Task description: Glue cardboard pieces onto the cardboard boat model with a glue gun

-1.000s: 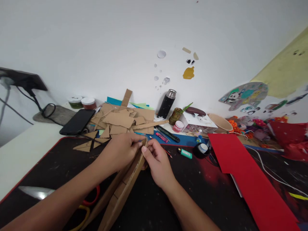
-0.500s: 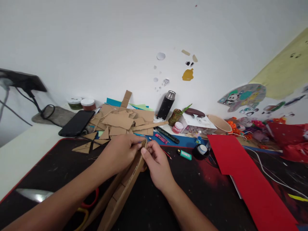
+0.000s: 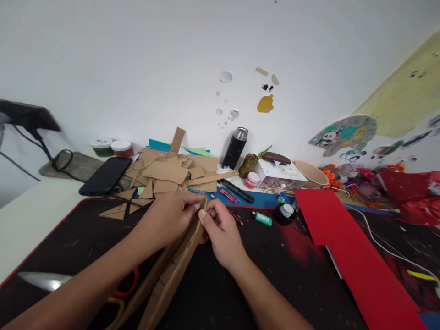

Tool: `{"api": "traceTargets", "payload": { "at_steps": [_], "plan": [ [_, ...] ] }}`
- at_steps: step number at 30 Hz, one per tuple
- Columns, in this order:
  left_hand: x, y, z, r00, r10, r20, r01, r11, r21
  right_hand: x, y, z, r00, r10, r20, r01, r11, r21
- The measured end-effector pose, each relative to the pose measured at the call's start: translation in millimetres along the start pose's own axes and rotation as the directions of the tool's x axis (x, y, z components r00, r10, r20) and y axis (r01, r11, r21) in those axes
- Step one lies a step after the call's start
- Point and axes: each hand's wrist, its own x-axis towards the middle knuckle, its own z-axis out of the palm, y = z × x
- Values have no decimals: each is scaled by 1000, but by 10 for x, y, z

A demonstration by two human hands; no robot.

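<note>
A long, narrow cardboard piece [image 3: 173,270] with raised side walls stretches from the bottom edge up to both hands. At its far, pointed end my left hand [image 3: 175,213] pinches the left wall from above, its fingertips partly hidden. My right hand [image 3: 222,229] grips the same end from the right, thumb on the wall's edge and fingers curled behind. Something clear and shiny shows at the tip between the hands; I cannot make out what it is. Under my left forearm lie scissors [image 3: 44,279] with red and yellow handles, partly covered by the arm.
Cardboard scraps [image 3: 168,174] are heaped by the wall, with a black phone [image 3: 106,176] to their left. Behind stands a black flask [image 3: 235,147]. Right of my hands lie a green lighter [image 3: 261,218], a round black container [image 3: 285,214] and a large red sheet [image 3: 350,256].
The whole view has shifted slightly, so the surroundings appear a little further left. Both hands keep nearly the same hold on the end of the cardboard piece.
</note>
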Motion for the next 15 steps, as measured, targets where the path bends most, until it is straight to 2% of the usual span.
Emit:
{"api": "traceTargets", "payload": {
  "at_steps": [15],
  "plan": [
    [14,-36,22,1000,4,18,-4,1000,13,10,20,-6,1000,28,-7,-28,1000,-8]
  ]
}}
